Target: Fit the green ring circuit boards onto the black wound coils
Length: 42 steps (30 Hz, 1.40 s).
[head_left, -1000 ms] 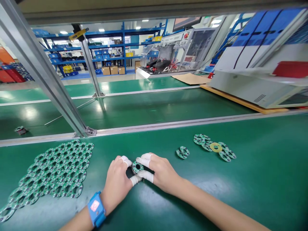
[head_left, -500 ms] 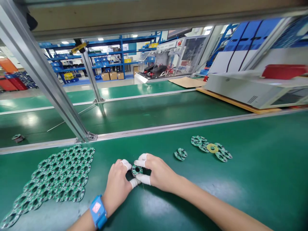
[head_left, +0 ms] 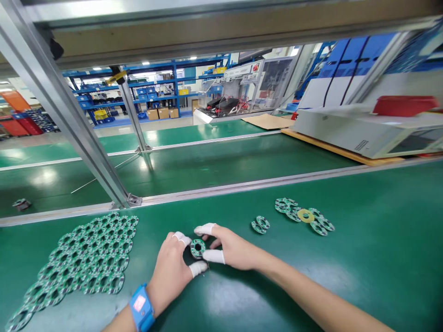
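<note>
Centrally, the ring-shaped board (head_left: 198, 248) sits between both hands, left thumb and fingers (head_left: 172, 260) curled round it, right hand (head_left: 235, 246) spread (thumb at its edge), on the green table (head_left: 263, 276); blue shelving (head_left: 176, 87) stands beyond.

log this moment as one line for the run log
left hand: at ring board | right hand: thumb by its edge, fingers spread | ring boards: grouped left | yellow ring: right
</note>
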Available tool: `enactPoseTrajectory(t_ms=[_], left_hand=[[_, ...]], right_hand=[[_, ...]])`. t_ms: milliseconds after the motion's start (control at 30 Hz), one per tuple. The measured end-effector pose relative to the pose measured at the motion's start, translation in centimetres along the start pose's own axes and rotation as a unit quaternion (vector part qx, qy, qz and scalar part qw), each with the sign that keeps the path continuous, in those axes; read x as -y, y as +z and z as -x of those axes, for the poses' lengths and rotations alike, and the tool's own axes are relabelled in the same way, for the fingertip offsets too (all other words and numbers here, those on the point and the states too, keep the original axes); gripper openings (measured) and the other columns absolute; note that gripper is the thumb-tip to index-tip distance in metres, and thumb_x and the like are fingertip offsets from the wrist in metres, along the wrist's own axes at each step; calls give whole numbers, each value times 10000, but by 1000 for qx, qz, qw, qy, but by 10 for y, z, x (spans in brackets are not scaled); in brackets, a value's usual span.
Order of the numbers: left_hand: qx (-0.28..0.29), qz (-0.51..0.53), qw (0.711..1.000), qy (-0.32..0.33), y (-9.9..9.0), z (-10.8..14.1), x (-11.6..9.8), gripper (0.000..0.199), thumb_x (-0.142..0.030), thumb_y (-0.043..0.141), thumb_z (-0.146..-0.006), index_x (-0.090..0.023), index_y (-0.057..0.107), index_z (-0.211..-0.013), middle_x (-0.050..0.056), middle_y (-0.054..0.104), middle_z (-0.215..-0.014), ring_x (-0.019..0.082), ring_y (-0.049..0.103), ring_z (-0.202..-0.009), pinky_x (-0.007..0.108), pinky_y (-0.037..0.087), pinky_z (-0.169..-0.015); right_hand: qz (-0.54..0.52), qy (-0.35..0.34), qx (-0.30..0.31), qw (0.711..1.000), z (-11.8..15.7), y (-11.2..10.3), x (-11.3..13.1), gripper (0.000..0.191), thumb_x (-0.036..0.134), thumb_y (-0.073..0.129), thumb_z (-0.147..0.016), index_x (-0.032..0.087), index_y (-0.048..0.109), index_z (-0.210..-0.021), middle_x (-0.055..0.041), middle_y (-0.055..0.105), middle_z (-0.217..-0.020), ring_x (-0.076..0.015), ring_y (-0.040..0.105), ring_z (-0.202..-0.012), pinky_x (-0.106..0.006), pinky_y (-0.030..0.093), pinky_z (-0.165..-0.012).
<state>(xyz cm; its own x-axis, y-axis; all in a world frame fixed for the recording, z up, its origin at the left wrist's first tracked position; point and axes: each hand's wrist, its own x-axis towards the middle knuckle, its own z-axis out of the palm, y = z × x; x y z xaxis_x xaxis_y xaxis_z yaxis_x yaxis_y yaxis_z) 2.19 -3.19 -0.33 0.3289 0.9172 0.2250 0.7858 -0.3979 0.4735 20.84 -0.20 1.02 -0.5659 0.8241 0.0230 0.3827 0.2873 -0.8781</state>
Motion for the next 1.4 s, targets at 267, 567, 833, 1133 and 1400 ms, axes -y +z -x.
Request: enactPoseTrajectory(t_ms=[267, 567, 833, 1133, 1400], left_hand=[[-39, -51, 985, 162, -4, 8, -3, 303, 2, 398, -745, -165, 617, -871, 85, 623, -927, 200, 597, -904, 337, 537, -819], [-74, -210, 930, 294, 8, 17, 0, 284, -5, 371, -800, -100, 638, -809, 123, 652, -787, 296, 608, -971, 412, 554, -773], [-33, -26, 990, 132, -8, 0, -6, 296, 16, 440, -698, -157, 643, -827, 78, 655, -848, 218, 613, -873, 359, 528, -795], [51, 203, 976, -68, -10, -10, 1, 420, -228, 675, -680, -141, 556, -1073, 75, 591, -986, 199, 562, -878, 336, 483, -795], [40, 158, 985, -56, 5, 0, -15, 357, -218, 739, -640, -172, 602, -967, 59, 594, -975, 209, 549, -886, 338, 450, -805]], right_hand=[[27, -17, -2, 999, 1, 3, -4, 340, 135, 572, -759, 154, 592, -1098, -78, 625, -988, -155, 574, -742, -299, 507, -695], [40, -25, -67, 997, 6, 18, 1, 327, 47, 515, -728, 142, 593, -1031, -59, 610, -885, -168, 551, -774, -301, 483, -706], [-143, 72, -68, 985, -7, -6, -21, 297, 213, 610, -665, 143, 645, -951, -52, 644, -851, -160, 583, -727, -303, 514, -639], [-124, 104, -126, 979, -12, -1, -30, 286, 420, 625, -687, 153, 642, -790, 12, 551, -611, -118, 501, -521, -247, 464, -446], [15, 17, -156, 988, -8, 8, 0, 137, 305, 600, -721, 178, 583, -673, 8, 549, -619, -129, 484, -551, -247, 425, -503]])
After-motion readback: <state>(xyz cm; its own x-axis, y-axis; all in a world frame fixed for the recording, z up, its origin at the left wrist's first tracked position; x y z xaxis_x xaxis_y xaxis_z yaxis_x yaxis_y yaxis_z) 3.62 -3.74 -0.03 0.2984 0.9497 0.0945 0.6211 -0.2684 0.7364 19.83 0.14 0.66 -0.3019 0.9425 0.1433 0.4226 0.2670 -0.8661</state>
